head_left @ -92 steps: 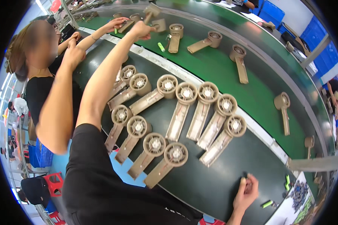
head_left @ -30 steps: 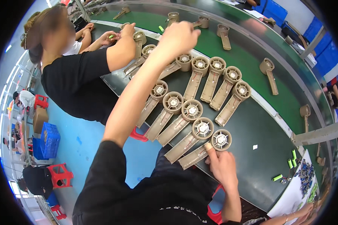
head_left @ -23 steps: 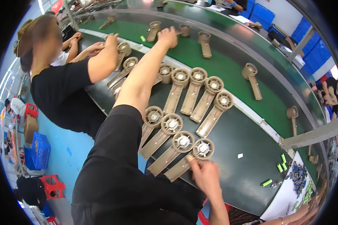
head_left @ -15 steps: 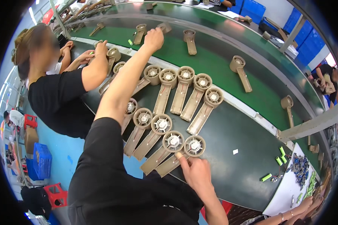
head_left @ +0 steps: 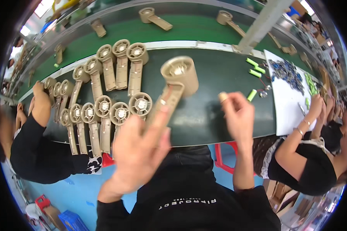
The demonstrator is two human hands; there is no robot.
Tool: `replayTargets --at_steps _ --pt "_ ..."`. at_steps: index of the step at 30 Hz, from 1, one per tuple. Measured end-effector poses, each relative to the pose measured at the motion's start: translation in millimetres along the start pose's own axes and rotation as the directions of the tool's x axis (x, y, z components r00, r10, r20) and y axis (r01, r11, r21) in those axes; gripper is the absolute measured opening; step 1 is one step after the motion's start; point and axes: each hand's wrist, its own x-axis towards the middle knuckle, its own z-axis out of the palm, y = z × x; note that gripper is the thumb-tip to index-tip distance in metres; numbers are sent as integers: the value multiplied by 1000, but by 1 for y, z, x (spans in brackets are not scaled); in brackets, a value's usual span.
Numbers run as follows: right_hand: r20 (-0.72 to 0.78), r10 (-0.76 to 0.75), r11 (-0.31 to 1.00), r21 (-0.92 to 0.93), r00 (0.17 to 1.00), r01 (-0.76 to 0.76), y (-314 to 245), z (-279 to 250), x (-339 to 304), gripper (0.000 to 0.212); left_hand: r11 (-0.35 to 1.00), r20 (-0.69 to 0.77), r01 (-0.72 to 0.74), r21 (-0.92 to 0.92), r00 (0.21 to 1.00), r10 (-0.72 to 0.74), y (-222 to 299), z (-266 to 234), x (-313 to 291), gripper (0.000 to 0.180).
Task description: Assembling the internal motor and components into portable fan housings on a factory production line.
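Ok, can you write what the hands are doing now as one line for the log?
left hand: holds tan fan housing lifted | right hand: pinches small tan piece | bench: two rows of housings

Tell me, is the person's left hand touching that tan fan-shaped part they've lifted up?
Touching. The head view shows the left hand wrapped around the handle of the raised tan fan part, a finger lying along it, lifted above the dark table.

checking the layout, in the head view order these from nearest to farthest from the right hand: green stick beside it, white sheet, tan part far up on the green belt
1. green stick, just right of the right hand
2. white sheet, farther right
3. tan part, far up left on the belt
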Motion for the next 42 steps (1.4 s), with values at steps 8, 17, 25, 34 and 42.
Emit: replayTargets --at_steps 8,17,25,34,42 --pt "-392 -335 779 -627 857 18 71 -115 113 28 991 -124 39 -129 991 -55 23 123 -49 52" --pt "-147 -209 664 -747 967 30 97 -126 189 25 955 22 65 -291 998 -62 23 99 -44 47" --pt "-370 -564 822 -334 738 461 33 -85 121 18 930 -277 -19 -368 957 -90 4 68 -4 20" --pt "-181 -565 528 671 805 521 -23 6 16 20 741 -319 -190 -644 947 -34 6 61 50 33" --pt "119 -426 742 613 897 271 -18 24 -17 21 239 17 78 -968 969 -245 -6 56 10 27"
